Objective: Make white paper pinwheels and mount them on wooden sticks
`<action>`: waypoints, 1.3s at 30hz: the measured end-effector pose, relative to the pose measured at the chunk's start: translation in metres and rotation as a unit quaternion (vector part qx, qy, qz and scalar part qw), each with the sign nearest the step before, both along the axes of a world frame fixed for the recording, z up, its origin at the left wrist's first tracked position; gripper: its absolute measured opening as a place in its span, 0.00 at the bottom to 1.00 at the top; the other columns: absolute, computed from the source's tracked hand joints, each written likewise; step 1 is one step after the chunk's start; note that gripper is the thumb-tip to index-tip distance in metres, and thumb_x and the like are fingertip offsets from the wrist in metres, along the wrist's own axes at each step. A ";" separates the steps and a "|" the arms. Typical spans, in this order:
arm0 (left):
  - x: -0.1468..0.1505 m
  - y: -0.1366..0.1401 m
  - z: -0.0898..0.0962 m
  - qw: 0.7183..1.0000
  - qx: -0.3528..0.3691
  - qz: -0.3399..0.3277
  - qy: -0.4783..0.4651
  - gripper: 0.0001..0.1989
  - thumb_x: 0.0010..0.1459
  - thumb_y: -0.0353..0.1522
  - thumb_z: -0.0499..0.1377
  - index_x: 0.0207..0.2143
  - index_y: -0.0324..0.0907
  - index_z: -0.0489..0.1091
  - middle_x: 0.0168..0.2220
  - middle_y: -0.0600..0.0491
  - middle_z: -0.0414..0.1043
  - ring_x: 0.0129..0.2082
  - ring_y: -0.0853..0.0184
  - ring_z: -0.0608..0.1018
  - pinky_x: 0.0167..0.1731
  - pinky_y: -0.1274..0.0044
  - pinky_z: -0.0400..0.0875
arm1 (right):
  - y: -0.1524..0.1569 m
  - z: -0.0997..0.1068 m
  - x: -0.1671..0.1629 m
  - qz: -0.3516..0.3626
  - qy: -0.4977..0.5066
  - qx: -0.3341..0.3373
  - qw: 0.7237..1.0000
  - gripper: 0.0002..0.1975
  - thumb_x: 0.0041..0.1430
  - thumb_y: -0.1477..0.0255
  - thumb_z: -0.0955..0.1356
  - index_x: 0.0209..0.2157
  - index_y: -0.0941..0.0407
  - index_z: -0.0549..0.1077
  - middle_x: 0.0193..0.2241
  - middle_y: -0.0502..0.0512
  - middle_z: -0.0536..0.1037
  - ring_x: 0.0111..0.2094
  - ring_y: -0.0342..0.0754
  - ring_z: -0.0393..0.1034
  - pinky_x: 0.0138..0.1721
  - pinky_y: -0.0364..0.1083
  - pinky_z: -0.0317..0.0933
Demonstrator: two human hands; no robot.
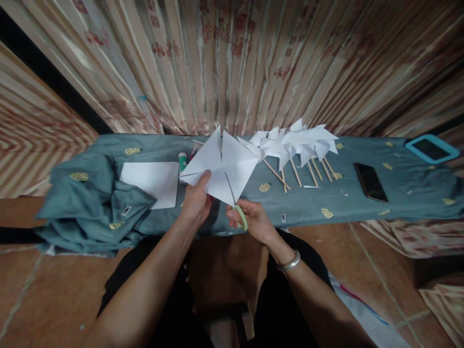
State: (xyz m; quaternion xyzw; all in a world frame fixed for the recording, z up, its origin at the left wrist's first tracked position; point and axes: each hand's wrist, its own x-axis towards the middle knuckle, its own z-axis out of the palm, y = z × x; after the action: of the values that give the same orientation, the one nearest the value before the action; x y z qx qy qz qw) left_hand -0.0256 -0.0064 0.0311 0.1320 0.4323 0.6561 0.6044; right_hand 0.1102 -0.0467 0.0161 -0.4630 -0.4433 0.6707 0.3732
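A square of white paper (237, 162), turned corner-up, is pinched in my left hand (197, 200), the thumb lying on top. Slits run inward from its top, left and lower right corners. My right hand (250, 217) grips a pair of scissors (242, 218) by the pale green handles at the lower corner of the paper. The blades are mostly hidden beneath or along the slit there. Just right of the paper lie several white paper pinwheels (308, 142) on wooden sticks. Behind the left corner stands a green and white glue stick (182, 161).
A stack of white paper (155, 181) rests at the left, partly under a bunched fold of the grey-green cloth (87, 208). To the right are a dark phone (370, 181) and a blue-framed tablet (431, 149). A patterned curtain (232, 63) hangs behind the table.
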 end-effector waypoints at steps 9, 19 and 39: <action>-0.004 0.001 -0.005 1.000 0.014 0.005 0.001 0.08 0.52 0.26 0.62 0.37 0.36 0.74 0.34 0.50 0.79 0.36 0.65 0.80 0.42 0.76 0.75 | -0.004 -0.003 0.010 0.074 -0.025 0.000 0.997 0.23 0.40 0.55 0.76 0.31 0.57 0.71 0.19 0.47 0.75 0.20 0.39 0.66 0.21 0.39 0.59; -0.026 0.006 0.003 0.998 0.013 0.054 0.008 0.09 0.52 0.23 0.61 0.37 0.38 0.73 0.35 0.50 0.79 0.38 0.64 0.81 0.43 0.73 0.77 | -0.017 0.008 0.053 0.215 -0.066 -0.028 0.974 0.22 0.45 0.58 0.75 0.37 0.59 0.74 0.23 0.50 0.77 0.23 0.40 0.68 0.26 0.40 0.62; -0.014 -0.015 -0.012 0.983 -0.009 -0.177 0.046 0.16 0.46 0.40 0.66 0.35 0.38 0.74 0.29 0.47 0.78 0.36 0.56 0.80 0.37 0.70 0.74 | -0.002 -0.007 0.060 -0.126 -0.119 0.102 0.980 0.21 0.37 0.60 0.77 0.33 0.54 0.72 0.26 0.48 0.79 0.26 0.44 0.69 0.30 0.44 0.63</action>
State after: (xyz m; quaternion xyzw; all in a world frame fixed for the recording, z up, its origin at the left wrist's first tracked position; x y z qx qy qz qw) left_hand -0.0397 -0.0217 0.0187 0.2315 0.4355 0.5280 0.6914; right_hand 0.1702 -0.0490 0.0093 -0.5512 -0.4884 0.5098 0.4447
